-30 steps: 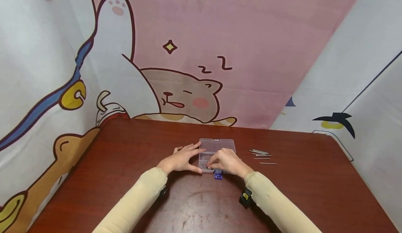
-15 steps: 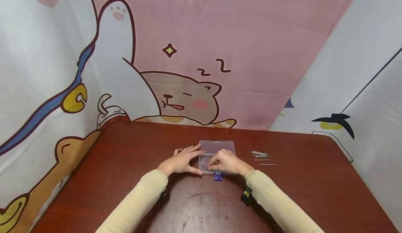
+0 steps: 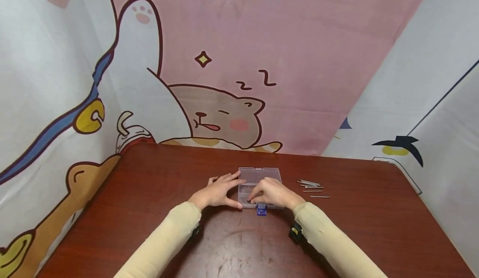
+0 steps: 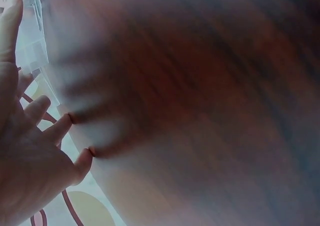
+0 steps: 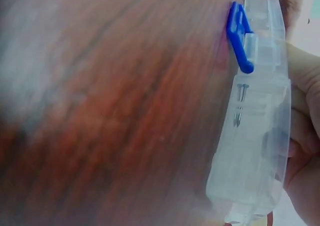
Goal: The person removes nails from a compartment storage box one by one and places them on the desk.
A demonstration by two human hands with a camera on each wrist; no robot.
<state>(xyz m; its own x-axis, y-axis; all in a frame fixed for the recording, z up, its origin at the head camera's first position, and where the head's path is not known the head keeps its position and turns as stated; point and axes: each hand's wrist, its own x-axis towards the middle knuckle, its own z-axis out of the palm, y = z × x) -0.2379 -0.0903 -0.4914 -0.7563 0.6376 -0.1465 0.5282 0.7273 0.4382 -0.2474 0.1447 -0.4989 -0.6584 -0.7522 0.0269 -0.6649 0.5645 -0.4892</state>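
A clear plastic compartment box (image 3: 245,189) lies on the table with its lid (image 3: 258,174) folded back and a blue latch (image 3: 261,210) at the front. Against the box's left side rests my left hand (image 3: 217,192), fingers spread, thumb at the front left corner. My right hand (image 3: 272,192) reaches into the front compartments, thumb and forefinger pinching at the end of a thin dark nail (image 3: 244,200); the fingertips partly hide it. Through the box wall in the right wrist view shows a metal nail (image 5: 241,105). The left wrist view catches the left palm (image 4: 30,171).
Several loose nails (image 3: 309,184) lie right of the box, with a single nail (image 3: 320,197) nearer to me. The brown wooden table (image 3: 149,186) meets a cartoon-printed cloth (image 3: 299,61) at the back and sides.
Both hands stay at the box almost unmoved. The right fingertips shift slightly within the front compartment. The head view tilts a little.
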